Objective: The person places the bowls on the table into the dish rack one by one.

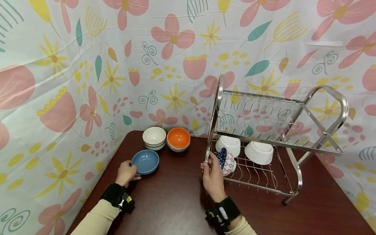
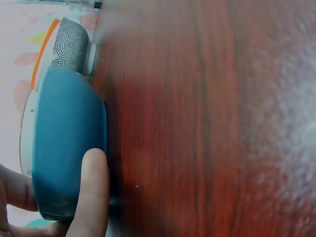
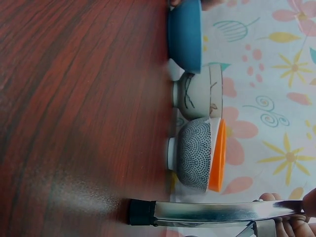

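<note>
Fingers (image 2: pixel 91 192) of the left hand (image 1: pixel 127 172) gripped the blue bowl (image 1: pixel 145 161), left of the rack (image 1: pixel 215 107), whose upright frame the right hand (image 1: pixel 212 176) clasped.

Support surface: dark red wooden table (image 1: pixel 176 202)

Resting on it: blue bowl (image 1: pixel 145 161), white bowl (image 1: pixel 154 137), orange bowl (image 1: pixel 178 138), steel dish rack (image 1: pixel 276 143).

The person wears long beige sleeves (image 1: pixel 97 218) on both arms. Each wrist carries a black strap: the left strap (image 1: pixel 117 196) shows a small yellow-green mark, the right strap (image 1: pixel 224 212) a white patch.
</note>
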Available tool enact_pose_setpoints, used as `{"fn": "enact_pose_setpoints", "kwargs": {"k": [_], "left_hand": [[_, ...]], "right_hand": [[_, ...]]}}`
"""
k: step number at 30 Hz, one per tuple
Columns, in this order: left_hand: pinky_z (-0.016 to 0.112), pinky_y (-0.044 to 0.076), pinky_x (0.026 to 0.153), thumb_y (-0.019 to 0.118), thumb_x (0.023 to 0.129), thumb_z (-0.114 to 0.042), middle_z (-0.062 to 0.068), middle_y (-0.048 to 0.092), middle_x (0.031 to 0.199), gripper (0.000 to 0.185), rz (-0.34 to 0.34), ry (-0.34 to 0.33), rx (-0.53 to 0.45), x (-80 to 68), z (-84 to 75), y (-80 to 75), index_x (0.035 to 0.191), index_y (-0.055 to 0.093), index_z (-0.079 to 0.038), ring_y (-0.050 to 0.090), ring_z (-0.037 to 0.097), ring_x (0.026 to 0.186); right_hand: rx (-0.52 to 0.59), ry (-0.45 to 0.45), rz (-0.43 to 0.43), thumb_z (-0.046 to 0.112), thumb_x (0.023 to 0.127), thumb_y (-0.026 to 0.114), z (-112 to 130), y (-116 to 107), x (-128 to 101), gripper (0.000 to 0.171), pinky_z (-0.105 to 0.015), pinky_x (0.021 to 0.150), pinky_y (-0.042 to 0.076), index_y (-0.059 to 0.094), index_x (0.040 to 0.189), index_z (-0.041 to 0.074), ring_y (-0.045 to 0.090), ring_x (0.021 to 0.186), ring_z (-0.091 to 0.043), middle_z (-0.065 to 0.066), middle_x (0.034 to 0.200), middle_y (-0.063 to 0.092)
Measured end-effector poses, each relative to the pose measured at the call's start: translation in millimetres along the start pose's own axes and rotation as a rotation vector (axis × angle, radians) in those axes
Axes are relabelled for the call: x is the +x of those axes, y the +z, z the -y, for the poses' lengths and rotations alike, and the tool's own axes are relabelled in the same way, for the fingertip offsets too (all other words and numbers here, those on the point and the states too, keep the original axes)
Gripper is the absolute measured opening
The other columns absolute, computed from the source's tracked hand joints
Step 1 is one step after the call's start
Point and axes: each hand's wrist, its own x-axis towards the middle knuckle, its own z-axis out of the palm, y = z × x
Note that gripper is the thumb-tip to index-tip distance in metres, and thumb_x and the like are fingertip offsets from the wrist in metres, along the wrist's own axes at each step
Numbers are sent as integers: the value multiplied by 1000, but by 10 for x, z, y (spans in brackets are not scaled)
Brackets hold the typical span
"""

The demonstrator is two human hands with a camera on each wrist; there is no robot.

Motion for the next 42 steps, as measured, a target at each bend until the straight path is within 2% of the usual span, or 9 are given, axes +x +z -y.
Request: {"fn": "enact_pose_setpoints", "kwargs": {"k": [7, 11, 14, 18, 25, 31, 34, 38, 42], "left_hand": [[37, 57, 62, 37, 95, -5, 40, 52, 110, 44, -10, 8, 10, -9, -1, -6, 134, 37, 16, 68, 29, 68], [37, 57, 62, 37, 95, -5, 42, 52, 111, 44, -2, 26, 12, -30, -12, -8, 133, 37, 16, 69, 30, 68], [37, 57, 64, 37, 96, -4, 42, 51, 113, 43, 8, 37, -1, -46, -25, -2, 133, 37, 16, 69, 32, 71], [38, 57, 64, 37, 98, -4, 42, 50, 116, 41, 26, 62, -14, -88, -76, 36, 133, 37, 15, 69, 35, 75], [38, 57, 64, 40, 98, -2, 41, 51, 116, 38, 73, 109, -36, -237, -215, 209, 132, 40, 14, 69, 32, 75], [39, 56, 60, 43, 94, 1, 37, 57, 108, 35, 124, 180, -72, -392, -340, 419, 127, 45, 14, 69, 32, 69], [39, 56, 59, 44, 94, 1, 34, 58, 105, 35, 154, 204, -84, -475, -396, 514, 127, 46, 14, 68, 32, 66], [38, 56, 58, 45, 95, 1, 32, 58, 105, 36, 187, 240, -85, -581, -458, 612, 129, 45, 13, 68, 30, 65], [37, 56, 58, 46, 95, 0, 27, 59, 101, 35, 198, 289, -46, -667, -509, 687, 129, 47, 10, 67, 26, 63]], "right_hand": [[17, -12, -2, -5, 96, 50, -13, 6, -2, 50, -30, 77, 53, 36, 143, 4, 65, 91, -28, -16, 100, 55], [30, -8, -12, -8, 95, 49, 10, 12, -1, 50, -37, 77, 54, 36, 142, 1, 65, 92, -32, -22, 98, 56], [49, 12, -5, -11, 95, 47, 137, -9, -5, 49, -42, 78, 53, 35, 141, -4, 64, 93, -38, -26, 99, 55], [57, 50, 10, -12, 95, 45, 358, -61, -18, 47, -42, 80, 52, 34, 140, -8, 62, 95, -40, -29, 100, 55], [49, 63, 11, -12, 94, 46, 438, -78, -36, 46, -39, 79, 53, 36, 139, -9, 62, 95, -41, -28, 101, 55], [35, 65, 10, -5, 94, 54, 413, -95, -31, 47, -25, 67, 51, 38, 138, -8, 64, 93, -36, -25, 102, 57], [38, 78, 23, -2, 95, 54, 418, -118, -32, 47, -23, 65, 49, 38, 139, -6, 63, 91, -32, -23, 102, 57], [48, 96, 33, -1, 95, 54, 427, -135, -30, 46, -26, 68, 50, 39, 138, -5, 62, 91, -29, -21, 103, 56], [48, 92, 21, -2, 94, 56, 460, -141, -23, 45, -37, 81, 51, 41, 135, -8, 60, 100, -31, -24, 109, 54]]}}
